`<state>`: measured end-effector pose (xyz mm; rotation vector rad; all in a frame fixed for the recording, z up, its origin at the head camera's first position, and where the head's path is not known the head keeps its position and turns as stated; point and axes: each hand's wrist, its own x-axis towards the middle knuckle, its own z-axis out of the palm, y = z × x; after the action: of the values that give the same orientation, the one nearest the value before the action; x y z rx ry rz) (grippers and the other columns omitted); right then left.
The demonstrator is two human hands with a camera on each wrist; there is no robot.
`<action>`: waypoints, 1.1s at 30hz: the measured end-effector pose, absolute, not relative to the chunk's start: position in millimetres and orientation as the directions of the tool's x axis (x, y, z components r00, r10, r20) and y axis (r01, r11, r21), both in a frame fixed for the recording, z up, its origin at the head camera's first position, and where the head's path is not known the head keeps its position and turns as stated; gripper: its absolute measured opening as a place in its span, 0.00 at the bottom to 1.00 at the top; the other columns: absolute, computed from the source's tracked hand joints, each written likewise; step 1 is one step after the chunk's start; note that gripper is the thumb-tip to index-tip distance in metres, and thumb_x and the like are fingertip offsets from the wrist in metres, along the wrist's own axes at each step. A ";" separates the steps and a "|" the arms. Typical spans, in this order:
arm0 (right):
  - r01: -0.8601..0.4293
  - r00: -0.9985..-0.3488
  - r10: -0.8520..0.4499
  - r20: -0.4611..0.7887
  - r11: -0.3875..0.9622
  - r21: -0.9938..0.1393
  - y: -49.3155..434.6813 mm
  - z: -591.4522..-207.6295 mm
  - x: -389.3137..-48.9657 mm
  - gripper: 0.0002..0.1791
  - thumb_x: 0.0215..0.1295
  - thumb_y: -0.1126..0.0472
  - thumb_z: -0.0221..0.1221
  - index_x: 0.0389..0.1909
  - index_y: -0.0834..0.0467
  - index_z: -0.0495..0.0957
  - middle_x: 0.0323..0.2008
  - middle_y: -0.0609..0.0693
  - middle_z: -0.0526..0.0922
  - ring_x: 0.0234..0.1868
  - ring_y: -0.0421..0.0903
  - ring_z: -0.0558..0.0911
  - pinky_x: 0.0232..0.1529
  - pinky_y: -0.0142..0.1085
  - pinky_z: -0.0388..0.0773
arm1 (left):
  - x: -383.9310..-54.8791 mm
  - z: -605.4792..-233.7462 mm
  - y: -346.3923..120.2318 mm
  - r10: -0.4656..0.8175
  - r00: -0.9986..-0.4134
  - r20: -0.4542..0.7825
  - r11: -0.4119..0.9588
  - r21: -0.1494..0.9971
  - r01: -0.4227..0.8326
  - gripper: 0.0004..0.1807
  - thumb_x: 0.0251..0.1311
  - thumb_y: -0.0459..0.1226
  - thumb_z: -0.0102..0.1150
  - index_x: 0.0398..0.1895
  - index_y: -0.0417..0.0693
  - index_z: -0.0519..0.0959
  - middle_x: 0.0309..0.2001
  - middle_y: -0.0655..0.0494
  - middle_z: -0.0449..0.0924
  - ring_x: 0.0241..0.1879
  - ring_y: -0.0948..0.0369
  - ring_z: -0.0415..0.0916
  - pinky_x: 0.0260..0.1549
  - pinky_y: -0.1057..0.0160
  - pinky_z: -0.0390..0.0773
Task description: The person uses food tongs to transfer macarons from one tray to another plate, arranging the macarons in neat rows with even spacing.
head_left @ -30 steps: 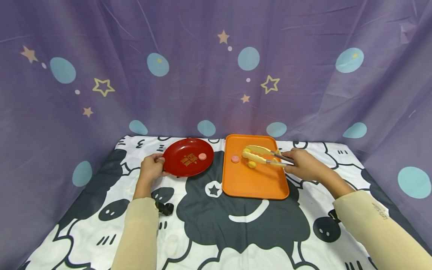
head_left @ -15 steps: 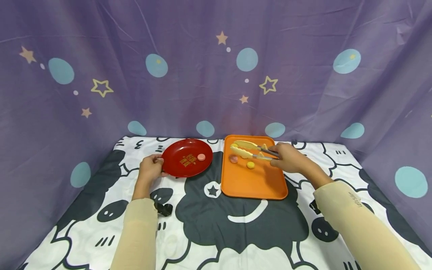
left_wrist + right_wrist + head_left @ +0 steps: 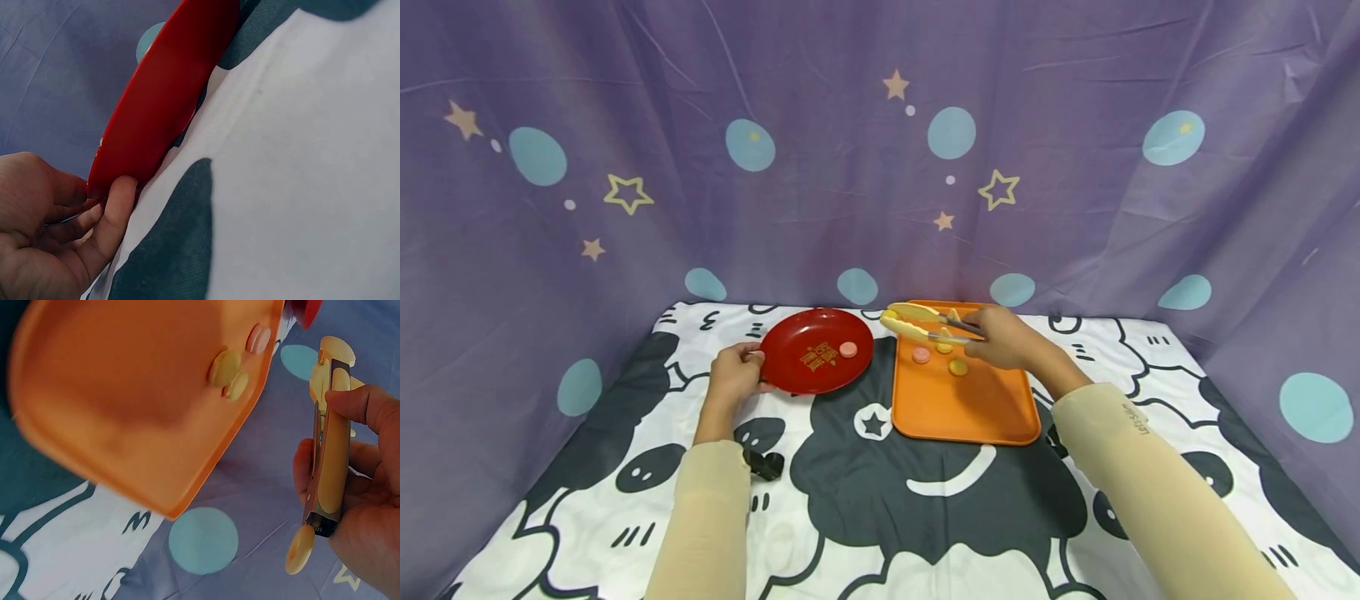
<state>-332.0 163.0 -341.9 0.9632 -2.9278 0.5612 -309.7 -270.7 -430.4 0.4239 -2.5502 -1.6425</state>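
My left hand point(image 3: 737, 372) pinches the left rim of a round red plate point(image 3: 790, 350) with gold lettering; in the left wrist view its fingers point(image 3: 119, 206) are at the rim, the plate tilted. A pink macaron point(image 3: 847, 349) lies on the plate. My right hand point(image 3: 1002, 337) grips yellow tongs point(image 3: 917, 312), whose tips hold a yellow macaron point(image 3: 889, 315) above the tray's far left corner, in the gap toward the plate. On the orange tray point(image 3: 962, 412) lie a pink macaron point(image 3: 258, 339) and two yellow macarons point(image 3: 225, 367), the latter close together in the right wrist view.
A cartoon-patterned cloth point(image 3: 880, 517) covers the table. Behind it hangs a purple curtain point(image 3: 820, 225) with stars and blue spots. The tray's raised rim point(image 3: 892, 392) stands a short way right of the plate.
My right hand has moved left across the tray, carrying the tongs with the yellow macaron from mid-tray past its far left corner. My left hand and the plate stay put.
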 end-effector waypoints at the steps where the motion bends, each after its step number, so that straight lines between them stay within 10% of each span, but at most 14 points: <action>1: -0.574 -0.812 -0.572 0.114 0.747 -0.336 159.8 -341.7 -332.6 0.11 0.64 0.64 0.64 0.44 0.64 0.81 0.27 0.50 0.78 0.28 0.47 0.73 0.32 0.40 0.71 | -309.5 -430.3 -270.3 -0.274 -0.958 -0.085 0.388 0.902 -0.191 0.23 0.79 0.37 0.44 0.71 0.36 0.69 0.54 0.37 0.76 0.34 0.54 0.83 0.31 0.61 0.88; 18: -0.550 -0.810 -0.586 0.024 0.745 -0.377 106.6 -340.2 -335.8 0.14 0.68 0.52 0.68 0.43 0.59 0.82 0.26 0.50 0.77 0.26 0.46 0.74 0.30 0.36 0.72 | -309.7 -428.9 -269.8 -0.268 -0.960 -0.080 0.386 0.904 -0.183 0.23 0.79 0.36 0.43 0.72 0.35 0.68 0.54 0.36 0.75 0.37 0.53 0.83 0.31 0.60 0.88; 33: -0.562 -0.799 -0.601 0.003 0.744 -0.362 77.5 -347.4 -338.0 0.02 0.66 0.63 0.62 0.35 0.58 0.80 0.24 0.49 0.73 0.25 0.46 0.71 0.29 0.35 0.70 | -309.0 -430.3 -269.6 -0.273 -0.960 -0.067 0.389 0.905 -0.173 0.23 0.79 0.35 0.44 0.71 0.35 0.69 0.53 0.36 0.76 0.33 0.55 0.83 0.30 0.60 0.88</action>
<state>-338.0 77.5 -347.4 1.0172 -3.0392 0.5716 -309.0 -269.6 -430.3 0.4090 -2.5394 -1.6369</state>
